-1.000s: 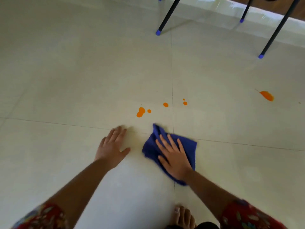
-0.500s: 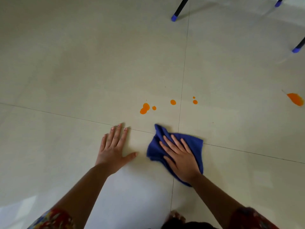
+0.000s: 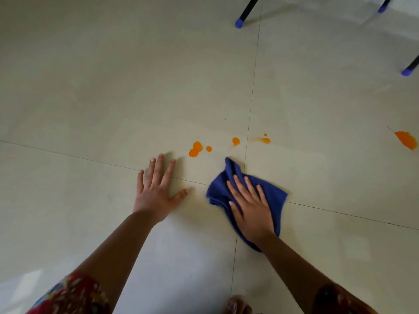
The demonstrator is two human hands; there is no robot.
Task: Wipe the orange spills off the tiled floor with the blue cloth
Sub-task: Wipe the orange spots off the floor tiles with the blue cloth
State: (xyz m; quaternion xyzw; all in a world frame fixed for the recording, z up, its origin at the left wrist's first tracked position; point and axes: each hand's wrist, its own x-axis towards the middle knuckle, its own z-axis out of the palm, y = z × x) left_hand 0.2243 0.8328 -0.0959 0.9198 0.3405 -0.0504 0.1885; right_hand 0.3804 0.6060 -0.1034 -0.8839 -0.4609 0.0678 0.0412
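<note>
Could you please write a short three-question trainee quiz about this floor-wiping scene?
1. True or false: the right hand presses flat on the blue cloth.
2. Which lies nearest the left hand? A) the large double blob B) the smeared streak C) the far-right orange patch
3. Fill in: the chair legs end in ____ caps.

Key: 1 true; 2 A; 3 blue.
</note>
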